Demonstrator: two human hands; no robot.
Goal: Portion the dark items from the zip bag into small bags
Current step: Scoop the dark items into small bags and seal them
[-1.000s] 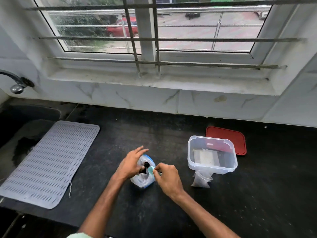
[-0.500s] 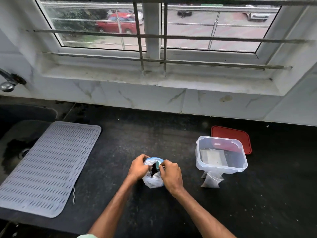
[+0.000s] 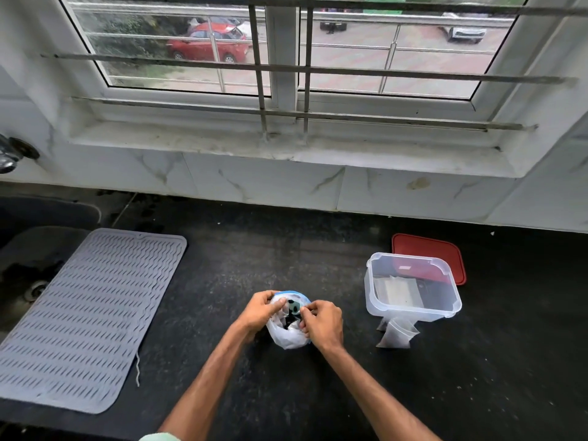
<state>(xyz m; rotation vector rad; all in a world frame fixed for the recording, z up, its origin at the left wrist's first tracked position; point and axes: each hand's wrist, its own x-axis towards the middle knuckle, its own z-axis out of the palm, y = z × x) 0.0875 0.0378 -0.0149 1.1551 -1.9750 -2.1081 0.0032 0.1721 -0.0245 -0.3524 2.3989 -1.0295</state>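
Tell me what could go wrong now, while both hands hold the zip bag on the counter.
The zip bag stands upright, held near its mouth by the left hand and the right hand; it may slump and spill the dark items onto the counter. The small bags lie apart, by the clear container, so carrying items across could drop some.

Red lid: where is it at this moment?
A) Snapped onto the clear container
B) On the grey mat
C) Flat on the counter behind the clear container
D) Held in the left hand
C: the red lid lies flat on the black counter just behind the clear container, which stands open without it.
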